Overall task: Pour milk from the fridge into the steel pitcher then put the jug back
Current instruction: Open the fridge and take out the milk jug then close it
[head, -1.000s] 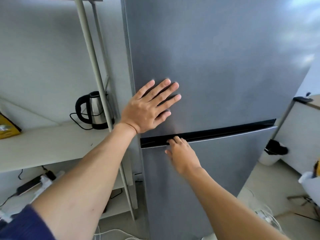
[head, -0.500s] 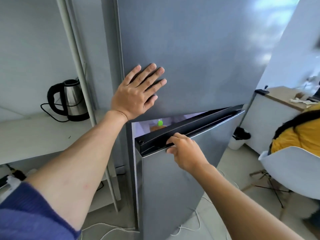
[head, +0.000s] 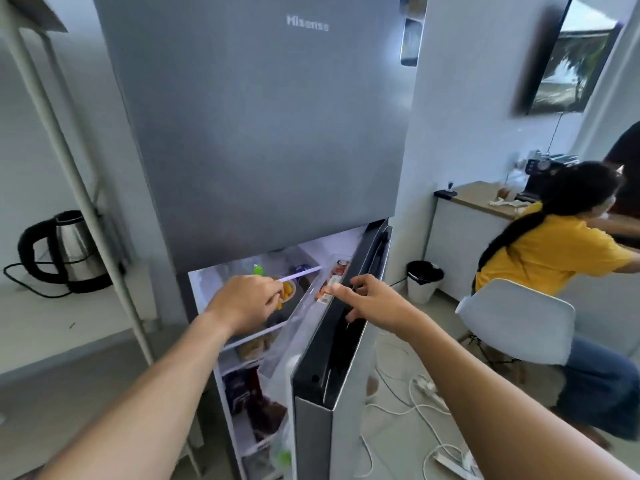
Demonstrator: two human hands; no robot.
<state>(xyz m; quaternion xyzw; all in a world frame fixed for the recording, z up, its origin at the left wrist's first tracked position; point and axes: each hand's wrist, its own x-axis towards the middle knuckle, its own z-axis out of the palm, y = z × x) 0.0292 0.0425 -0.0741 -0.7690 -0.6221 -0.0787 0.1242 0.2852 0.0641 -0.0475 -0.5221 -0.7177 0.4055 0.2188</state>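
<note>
The lower door is now swung wide, the right hand held over its top edge, grip spread and empty. The left hand, earlier flat on the upper door, is curled at the shelf edge; its hold cannot be told. The milk jug cannot be made out inside.

Head view faces the fridge, apparently close.
</note>
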